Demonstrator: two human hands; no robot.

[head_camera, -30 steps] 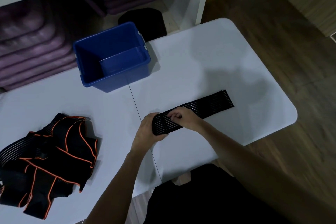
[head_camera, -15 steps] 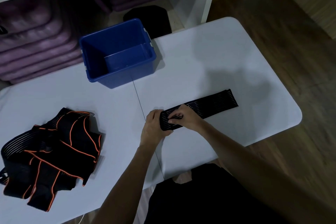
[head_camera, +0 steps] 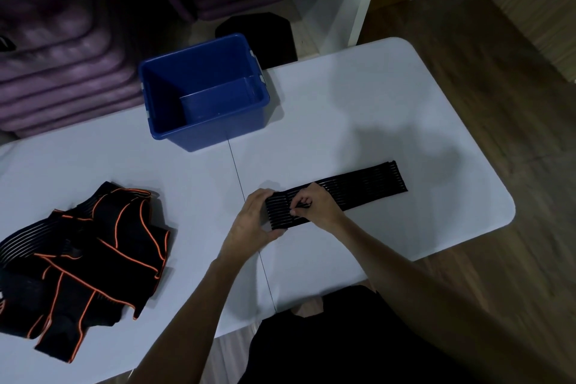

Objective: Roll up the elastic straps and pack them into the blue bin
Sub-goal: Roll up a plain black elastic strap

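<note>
Compared with a second ago, the rolled end of the black ribbed elastic strap [head_camera: 358, 193] looks thicker and the flat tail stretching toward the table's right edge looks slightly shorter; both hands have stayed at that rolled end, keeping the same hold. The left hand [head_camera: 252, 221] cups the roll's outer end, thumb beneath and fingers curled over the top. The right hand [head_camera: 318, 206] sits on the strap just beside it, fingertips bent and pinching the fabric against the roll. The strap's far end lies flat on the white folding table [head_camera: 358, 109], well apart from the hands.

The open blue plastic bin [head_camera: 204, 93] stands at the table's far edge, beyond the centre seam, with nothing visible inside it. Between the bin and the strap is bare tabletop. On the table's left lies a heap of black straps with orange trim [head_camera: 84, 256], tangled and unrolled, well apart from the hands. Behind the table, stacked purple mats [head_camera: 59, 72] fill a low shelf, and a dark rounded object [head_camera: 258, 36] sits on the floor just behind the bin; what it is cannot be told. Wooden flooring [head_camera: 498, 78] runs along the right.
</note>
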